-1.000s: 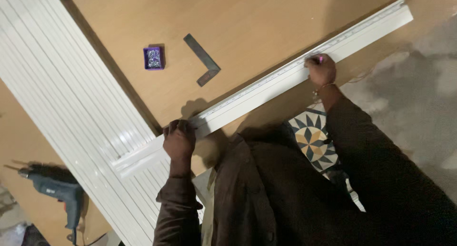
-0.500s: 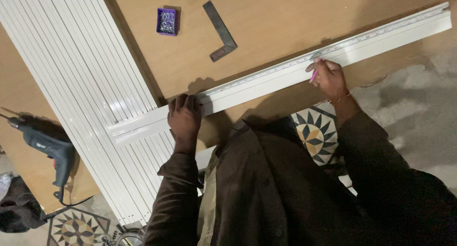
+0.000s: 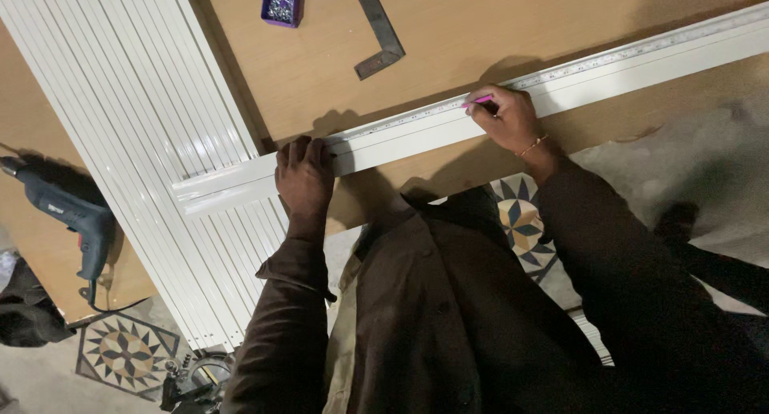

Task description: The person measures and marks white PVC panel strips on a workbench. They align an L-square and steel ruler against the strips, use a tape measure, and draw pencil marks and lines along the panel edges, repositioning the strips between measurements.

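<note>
Workshop floor scene, brown board as work surface, patterned tiles showing below it. Long white moulding strip lies diagonally across the board, its low end resting over a stack of ribbed white panels to the left of the left hand. Left hand flat, fingers spread and pressed down on the strip near that end, probably pinning it so it doesn't shift; it grips nothing. Right hand further up the strip, fingers pinched shut around a pink pencil, tip at the metal ruler that runs along the strip's far edge, likely as a marking guide. Beyond the hands, apart from both: metal try square and small purple box of screws. Electric drill lies well left of the left hand on another board. Brown sleeves and shirt fill the near view.
</note>
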The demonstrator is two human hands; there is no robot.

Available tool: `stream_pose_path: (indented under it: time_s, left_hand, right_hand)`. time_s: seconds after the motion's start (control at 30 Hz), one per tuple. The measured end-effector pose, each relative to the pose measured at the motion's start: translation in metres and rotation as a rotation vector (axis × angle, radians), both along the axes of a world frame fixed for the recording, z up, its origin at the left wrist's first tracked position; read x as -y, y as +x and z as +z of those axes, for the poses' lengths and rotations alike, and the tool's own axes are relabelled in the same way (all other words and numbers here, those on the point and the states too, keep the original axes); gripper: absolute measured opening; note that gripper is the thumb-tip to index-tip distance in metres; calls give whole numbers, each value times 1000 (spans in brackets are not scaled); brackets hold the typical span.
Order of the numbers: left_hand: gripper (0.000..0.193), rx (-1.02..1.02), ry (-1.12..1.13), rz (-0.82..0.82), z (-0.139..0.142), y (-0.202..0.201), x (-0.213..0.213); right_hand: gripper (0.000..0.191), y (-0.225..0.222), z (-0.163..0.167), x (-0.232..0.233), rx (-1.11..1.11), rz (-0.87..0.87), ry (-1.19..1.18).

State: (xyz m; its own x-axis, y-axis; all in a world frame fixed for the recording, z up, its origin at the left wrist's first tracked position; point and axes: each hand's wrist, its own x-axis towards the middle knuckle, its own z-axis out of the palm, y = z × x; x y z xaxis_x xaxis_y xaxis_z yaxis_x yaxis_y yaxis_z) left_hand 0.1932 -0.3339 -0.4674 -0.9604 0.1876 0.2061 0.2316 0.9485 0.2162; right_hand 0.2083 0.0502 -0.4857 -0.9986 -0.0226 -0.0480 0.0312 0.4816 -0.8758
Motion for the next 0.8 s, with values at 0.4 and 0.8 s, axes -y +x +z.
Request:
stream_pose_path:
  time_s: [0.4, 0.8]
  left_hand:
    - [16, 23, 21, 7, 0, 1, 2]
    - [16, -2, 26, 1, -5, 0, 3]
  right_hand:
    - [9, 0, -6, 10, -80, -17, -28]
    - [11, 0, -11, 10, -34, -11, 30]
